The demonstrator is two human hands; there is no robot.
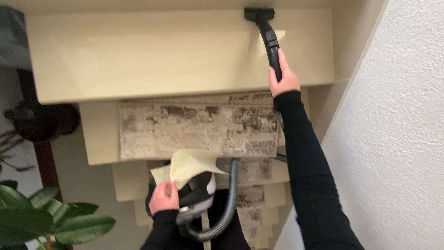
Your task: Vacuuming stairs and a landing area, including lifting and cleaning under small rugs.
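My right hand (283, 78) grips the black vacuum wand (270, 41), whose small nozzle (259, 14) rests at the back of a bare cream stair step (138, 55). My left hand (163, 197) holds a pale yellow cloth (187, 165) and the handle of the black and grey vacuum cleaner body (198, 196), carried low against me. A grey hose (230, 199) loops from the body up toward the wand. Both arms wear black sleeves.
Steps below carry mottled beige and brown carpet treads (199, 129). A white textured wall (397, 139) runs along the right. Green plant leaves (41, 220) and a dark round pot (37, 120) sit at the left beyond the stairs.
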